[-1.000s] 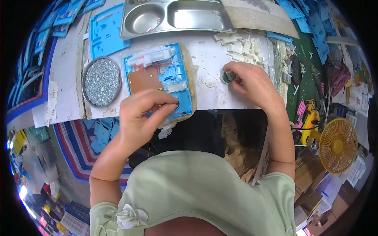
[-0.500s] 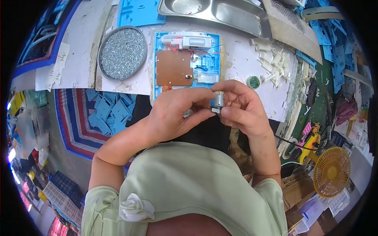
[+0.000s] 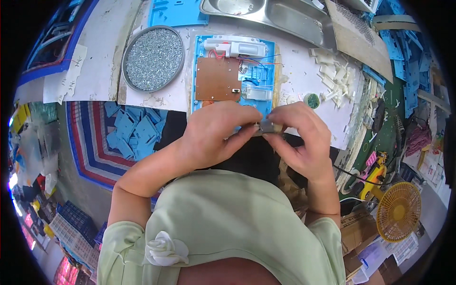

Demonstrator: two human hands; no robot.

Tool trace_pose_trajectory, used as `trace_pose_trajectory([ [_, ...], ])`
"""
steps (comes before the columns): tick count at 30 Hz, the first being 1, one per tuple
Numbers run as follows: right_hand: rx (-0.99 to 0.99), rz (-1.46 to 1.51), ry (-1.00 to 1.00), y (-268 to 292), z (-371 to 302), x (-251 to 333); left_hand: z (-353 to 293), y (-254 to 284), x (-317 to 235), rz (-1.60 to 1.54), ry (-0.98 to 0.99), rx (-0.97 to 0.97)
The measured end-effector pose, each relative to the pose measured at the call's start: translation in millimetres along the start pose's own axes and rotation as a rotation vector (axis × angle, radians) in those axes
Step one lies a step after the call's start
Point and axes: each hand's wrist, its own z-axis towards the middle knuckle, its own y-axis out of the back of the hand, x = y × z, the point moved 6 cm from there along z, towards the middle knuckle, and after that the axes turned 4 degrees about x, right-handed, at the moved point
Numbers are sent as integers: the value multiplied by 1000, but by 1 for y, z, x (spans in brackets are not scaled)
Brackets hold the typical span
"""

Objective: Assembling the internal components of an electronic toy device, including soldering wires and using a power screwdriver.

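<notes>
Between my two hands, just in front of the bench edge, is a small silvery motor (image 3: 269, 127), lying roughly sideways. My right hand (image 3: 306, 137) pinches it between thumb and fingers. At its left end my left hand (image 3: 211, 128) closes thumb and forefinger; a small light part shows at those fingertips, partly hidden. Just beyond the hands lies a blue plastic casing (image 3: 194, 71). It holds a brown circuit board (image 3: 216, 78), white plastic housings (image 3: 249, 49) and thin red and blue wires.
A round tray of small screws (image 3: 153, 59) stands left of the casing. To the right are a green round container (image 3: 311, 100) and a pile of white plastic parts (image 3: 335, 76). A metal tray (image 3: 294, 23) sits behind. Blue panels fill a striped bag (image 3: 88, 142) at lower left.
The motor has turned from upright to lying sideways between my fingers. My right hand has opened around it somewhat. The bench things appear shifted slightly right and up.
</notes>
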Motion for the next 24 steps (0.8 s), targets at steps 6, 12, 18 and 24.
trace_pose_trajectory([
  [6, -130, -111, 224, -4, -8, 12, 1, 6, -2, -63, -16, -29],
  [12, -150, -124, 296, -8, -13, 12, 2, 5, 3, -200, 98, 97],
  [18, -95, -122, 318, -5, -10, 12, 3, 10, -3, 23, -72, 85],
  [24, -182, -28, 161, 8, -15, -2, 11, 23, 24, -192, 167, 51],
])
